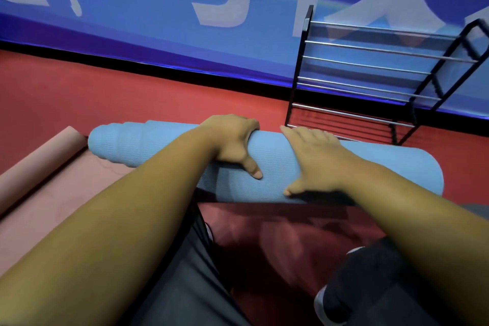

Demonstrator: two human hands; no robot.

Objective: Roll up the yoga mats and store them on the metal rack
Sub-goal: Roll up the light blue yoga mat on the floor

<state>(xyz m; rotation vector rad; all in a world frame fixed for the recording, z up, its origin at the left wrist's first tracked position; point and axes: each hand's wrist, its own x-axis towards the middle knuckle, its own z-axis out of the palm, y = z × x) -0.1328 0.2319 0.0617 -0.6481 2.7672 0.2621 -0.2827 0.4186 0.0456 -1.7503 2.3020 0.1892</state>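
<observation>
From the head we look forward and down, close over the mat [148,145], toward wall [158,34] and rack [365,64]

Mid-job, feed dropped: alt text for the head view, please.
Both hands are on a rolled blue mat lying across the red floor: the left hand curls over its top, the right hand presses flat. A partly rolled pink mat lies to the left, and the metal rack stands beyond on the right, holding no mats.

Red floor [79,92]; blue wall [119,34] (large white lettering); black baseboard [158,65].
</observation>
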